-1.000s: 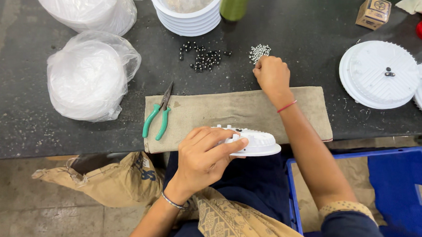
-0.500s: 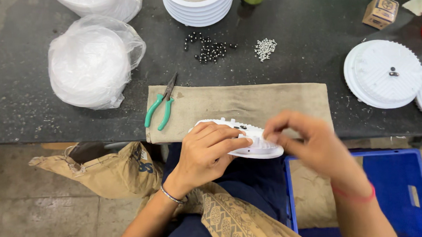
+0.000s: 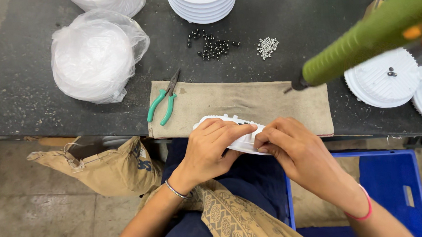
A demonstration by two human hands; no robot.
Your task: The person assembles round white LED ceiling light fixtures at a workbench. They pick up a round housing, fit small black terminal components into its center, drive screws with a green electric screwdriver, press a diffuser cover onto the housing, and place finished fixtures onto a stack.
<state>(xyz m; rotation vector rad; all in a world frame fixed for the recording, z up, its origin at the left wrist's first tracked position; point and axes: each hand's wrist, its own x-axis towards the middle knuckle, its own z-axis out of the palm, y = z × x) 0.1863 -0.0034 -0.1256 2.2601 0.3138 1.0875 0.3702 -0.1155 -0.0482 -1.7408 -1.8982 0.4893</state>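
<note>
Both hands meet over a white plastic disc (image 3: 241, 142) with a toothed rim, held at the near edge of the dark table (image 3: 311, 12), partly over a tan cloth mat (image 3: 248, 99) and partly over the person's lap. The left hand (image 3: 212, 149) lies flat across the top of the disc, fingers stretched along it and thumb tucked beneath, so it grips the piece from above. The right hand (image 3: 294, 150) is curled, its thumb and forefinger pinched together against the disc's right edge; something small may sit between those fingertips, but the view is too coarse to tell. Green-handled pliers (image 3: 164, 99) lie on the mat's left end, well apart from both hands. Beyond the mat sit a scatter of small black beads (image 3: 212, 46) and, just to its right, a little heap of silvery bits (image 3: 267, 46). A stack of white bowls (image 3: 202, 6) stands at the far edge, and a clear bag of white discs (image 3: 94, 57) rests at the left. A green ribbed tool (image 3: 361, 41) hangs over the table's right side (blurred, close to the camera), its dark tip above the mat's far right corner. More white toothed discs (image 3: 382, 80) lie at the right, and a blue crate (image 3: 388, 191) stands on the floor below the right forearm.
</note>
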